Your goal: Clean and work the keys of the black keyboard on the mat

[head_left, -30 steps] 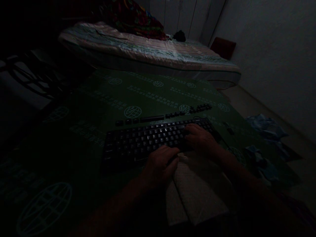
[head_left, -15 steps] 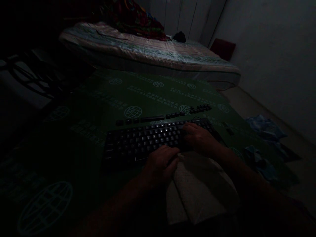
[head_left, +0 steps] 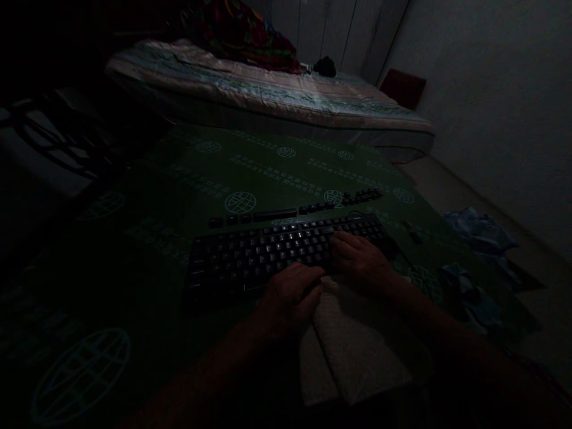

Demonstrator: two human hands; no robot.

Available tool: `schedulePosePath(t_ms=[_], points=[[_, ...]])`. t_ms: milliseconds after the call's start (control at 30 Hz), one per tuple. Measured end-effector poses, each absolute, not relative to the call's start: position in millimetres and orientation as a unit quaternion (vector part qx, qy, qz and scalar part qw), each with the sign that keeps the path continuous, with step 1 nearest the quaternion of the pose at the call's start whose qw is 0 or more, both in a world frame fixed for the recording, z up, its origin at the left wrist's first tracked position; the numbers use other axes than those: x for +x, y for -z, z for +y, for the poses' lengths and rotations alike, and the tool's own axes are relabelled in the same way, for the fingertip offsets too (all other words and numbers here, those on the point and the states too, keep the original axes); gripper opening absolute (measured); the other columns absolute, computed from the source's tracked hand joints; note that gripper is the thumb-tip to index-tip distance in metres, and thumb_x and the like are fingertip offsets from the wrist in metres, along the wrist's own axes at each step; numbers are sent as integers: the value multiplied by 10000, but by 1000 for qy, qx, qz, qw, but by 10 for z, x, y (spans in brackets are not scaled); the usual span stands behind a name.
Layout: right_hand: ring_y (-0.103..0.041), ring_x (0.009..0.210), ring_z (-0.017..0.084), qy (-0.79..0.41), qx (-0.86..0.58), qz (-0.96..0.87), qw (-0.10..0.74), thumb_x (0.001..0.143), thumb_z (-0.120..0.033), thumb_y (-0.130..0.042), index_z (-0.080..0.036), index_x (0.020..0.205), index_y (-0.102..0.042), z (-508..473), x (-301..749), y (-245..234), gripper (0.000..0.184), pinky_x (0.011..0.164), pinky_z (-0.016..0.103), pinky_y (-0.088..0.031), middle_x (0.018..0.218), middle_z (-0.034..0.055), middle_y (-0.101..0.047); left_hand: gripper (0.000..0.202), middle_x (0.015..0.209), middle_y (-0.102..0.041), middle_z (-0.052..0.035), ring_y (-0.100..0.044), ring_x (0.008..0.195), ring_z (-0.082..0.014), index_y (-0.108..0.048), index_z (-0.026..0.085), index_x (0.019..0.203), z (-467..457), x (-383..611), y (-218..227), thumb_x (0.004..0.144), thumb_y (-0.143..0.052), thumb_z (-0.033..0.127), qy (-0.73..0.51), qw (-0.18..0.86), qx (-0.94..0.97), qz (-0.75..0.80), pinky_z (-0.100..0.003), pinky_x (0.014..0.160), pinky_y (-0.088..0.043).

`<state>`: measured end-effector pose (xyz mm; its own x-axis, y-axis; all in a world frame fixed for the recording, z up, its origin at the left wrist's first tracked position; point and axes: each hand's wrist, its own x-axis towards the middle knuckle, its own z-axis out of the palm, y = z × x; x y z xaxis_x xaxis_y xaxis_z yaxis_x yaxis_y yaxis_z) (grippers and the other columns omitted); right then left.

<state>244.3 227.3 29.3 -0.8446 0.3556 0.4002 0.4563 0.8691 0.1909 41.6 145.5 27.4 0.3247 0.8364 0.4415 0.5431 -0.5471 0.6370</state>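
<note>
Head view: see right hand (head_left: 361, 262) drawn slightly toward five o'clock, baring more keyboard (head_left: 263, 255), apart from left hand (head_left: 288, 295) at six, cannot tell grip.

Illum. v. low; upper L and btm. R corners near black. Max. brightness: mattress (head_left: 286, 89) top. Keycaps (head_left: 279, 245) give faint glints. L hand (head_left: 288, 298) & R hand (head_left: 360, 259) underexp., fine detail lost. Soft shadow on folded cloth (head_left: 355, 339). Wide-angle stretch: globe print (head_left: 83, 375), btm. L. Grain vis. on wall (head_left: 500, 107).
</note>
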Motion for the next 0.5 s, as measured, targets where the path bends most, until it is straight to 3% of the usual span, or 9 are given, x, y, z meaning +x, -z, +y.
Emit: schedulePosePath(t_ms=[300, 500], points=[[-540, 1150, 267, 147, -207, -936, 245, 927, -236, -491, -136, 888, -676, 2243, 2409, -179, 214, 858, 385, -493, 1044, 113, -669, 194, 857, -663, -29, -595, 805, -157, -614, 178, 1018, 1464, 405, -239, 883, -473, 182, -364, 199, 795, 443, -286, 752, -478], [-502, 1210, 284, 150, -251, -921, 256, 910, -257, -521, -123, 905, -672, 2199, 2437, -148, 201, 929, 413, -482, 1124, 145, -649, 203, 853, -672, -32, -595, 785, -159, -609, 170, 1033, 1460, 414, -256, 878, -477, 174, -381, 188, 794, 434, -289, 734, -480]])
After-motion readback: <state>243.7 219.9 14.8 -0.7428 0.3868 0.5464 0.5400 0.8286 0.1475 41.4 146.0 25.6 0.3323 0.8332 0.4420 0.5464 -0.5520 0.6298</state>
